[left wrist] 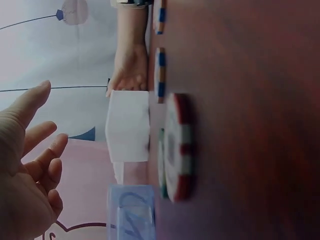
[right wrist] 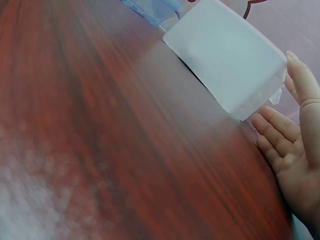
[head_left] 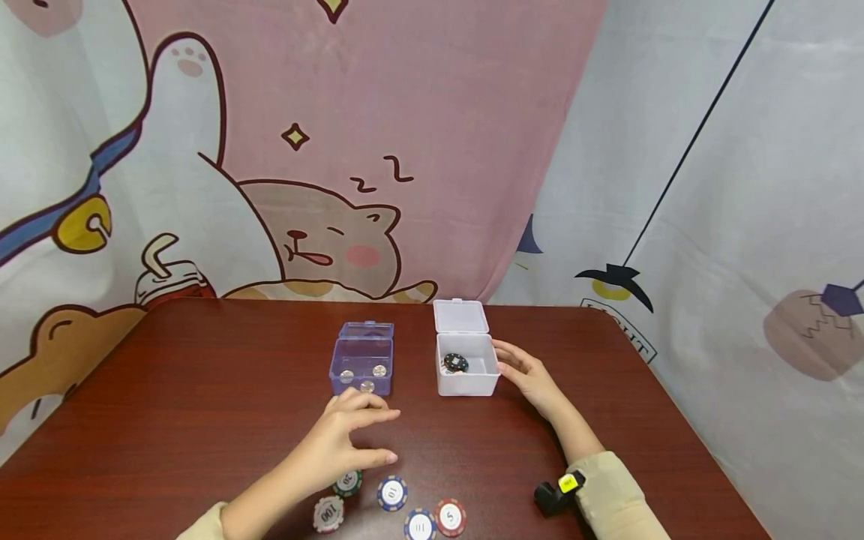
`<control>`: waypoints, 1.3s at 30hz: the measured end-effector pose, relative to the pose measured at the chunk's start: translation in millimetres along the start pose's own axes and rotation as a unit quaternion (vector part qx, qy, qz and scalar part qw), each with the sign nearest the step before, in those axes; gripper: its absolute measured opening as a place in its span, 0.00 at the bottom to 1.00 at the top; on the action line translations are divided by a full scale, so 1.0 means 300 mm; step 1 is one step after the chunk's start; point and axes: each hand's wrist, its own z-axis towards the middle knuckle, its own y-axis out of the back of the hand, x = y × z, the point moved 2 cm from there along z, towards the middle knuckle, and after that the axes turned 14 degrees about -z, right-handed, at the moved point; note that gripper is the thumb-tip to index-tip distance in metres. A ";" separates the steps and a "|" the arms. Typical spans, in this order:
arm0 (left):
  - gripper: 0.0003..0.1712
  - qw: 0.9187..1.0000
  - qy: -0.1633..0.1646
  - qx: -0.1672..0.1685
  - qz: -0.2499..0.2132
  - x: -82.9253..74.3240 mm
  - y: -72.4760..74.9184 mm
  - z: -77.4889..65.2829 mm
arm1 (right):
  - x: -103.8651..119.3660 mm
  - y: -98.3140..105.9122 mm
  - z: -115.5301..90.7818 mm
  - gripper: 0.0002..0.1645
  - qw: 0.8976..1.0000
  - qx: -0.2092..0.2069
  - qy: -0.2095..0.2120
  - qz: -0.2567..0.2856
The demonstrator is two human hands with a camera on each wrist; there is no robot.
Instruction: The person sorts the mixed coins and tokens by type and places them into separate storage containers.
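Note:
My left hand (head_left: 332, 444) hovers in front of the blue see-through box (head_left: 383, 385), its thumb and fingers spread with nothing between them. Silvery coins (head_left: 379, 370) lie inside that box. Below the hand are several poker chips: a green one (head_left: 347, 483), a white one (head_left: 328, 515), a blue one marked 10 (head_left: 392, 493), another blue one (head_left: 420, 526) and a red one (head_left: 451, 517). My right hand (head_left: 533, 381) rests its fingertips at the right side of the white box (head_left: 467, 385). A black chip (head_left: 455, 363) is seen inside that box.
Both boxes stand with lids tipped back, the white lid (head_left: 460, 317) and the blue lid (head_left: 367, 330). They share a dark red-brown table (head_left: 202, 405). A printed cloth (head_left: 472, 150) hangs behind its far edge. A black wrist device (head_left: 555, 496) sits by the right sleeve.

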 end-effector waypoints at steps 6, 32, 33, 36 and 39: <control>0.27 1.000 0.000 0.016 0.011 0.016 0.024 -0.052 | 0.001 0.000 0.001 0.28 1.000 -0.001 -0.001 -0.004; 0.26 0.990 0.038 0.117 -0.066 0.137 0.074 -0.150 | -0.002 -0.002 0.002 0.28 1.000 -0.003 -0.001 -0.010; 0.26 0.989 0.044 0.122 -0.067 0.141 0.073 -0.152 | -0.002 -0.002 0.002 0.28 1.000 -0.003 -0.001 -0.010; 0.26 0.987 0.059 0.134 -0.063 0.148 0.069 -0.158 | 0.000 -0.002 0.001 0.28 1.000 -0.002 -0.001 -0.010; 0.27 0.988 0.056 0.134 -0.052 0.147 0.066 -0.161 | 0.002 -0.002 0.000 0.28 1.000 -0.001 -0.003 -0.011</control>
